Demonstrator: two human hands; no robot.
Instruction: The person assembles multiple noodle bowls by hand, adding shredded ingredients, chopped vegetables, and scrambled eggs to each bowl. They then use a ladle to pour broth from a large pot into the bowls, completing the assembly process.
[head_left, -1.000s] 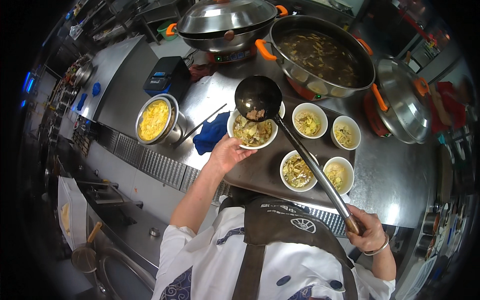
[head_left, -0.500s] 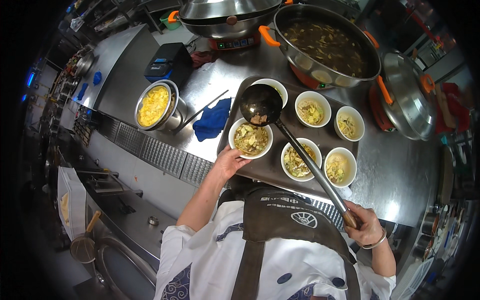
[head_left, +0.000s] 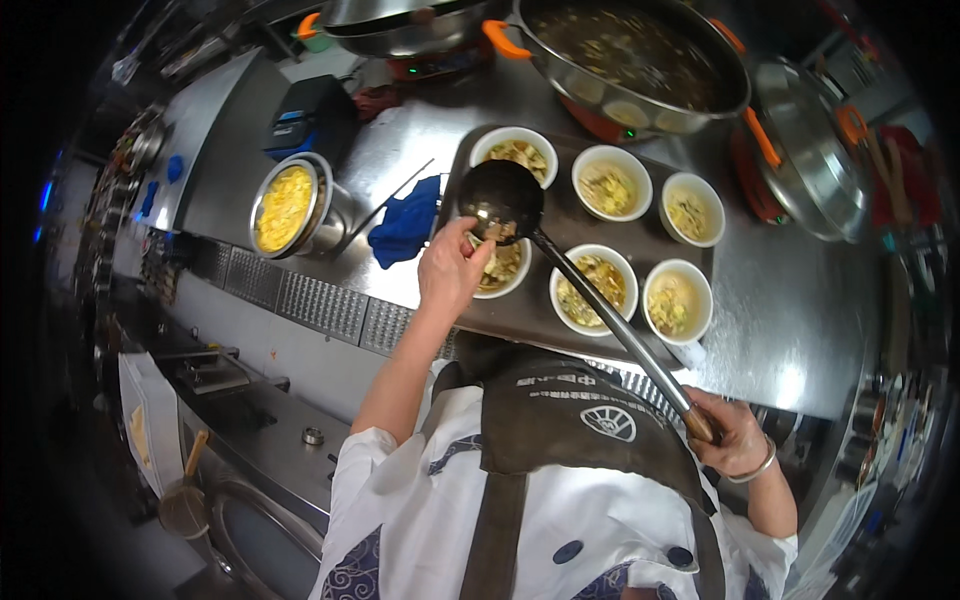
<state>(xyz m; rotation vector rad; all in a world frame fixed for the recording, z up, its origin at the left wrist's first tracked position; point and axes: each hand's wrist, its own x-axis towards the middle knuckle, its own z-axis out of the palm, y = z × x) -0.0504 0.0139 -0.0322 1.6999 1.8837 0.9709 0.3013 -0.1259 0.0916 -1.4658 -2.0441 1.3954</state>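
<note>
My right hand is wrapped round the wooden end of a long-handled ladle. Its dark bowl hangs tilted over the bowls on the brown tray, with a little broth and some meat pieces in it. At the ladle's near rim is my left hand, thumb and forefinger bent in a pinch; what they hold, if anything, is hidden. Just beneath, partly covered by hand and ladle, sits a white bowl of egg and broth. A filled white bowl stands to its right.
More white bowls stand on the tray. Behind it is a wide pot of dark broth with orange handles; a lidded pot is at right. Left of the tray lie a blue cloth and a steel container of yellow egg.
My left hand has let go of the near left bowl and risen to the ladle's rim. The ladle is still held over the tray. The whole view has shifted slightly.
</note>
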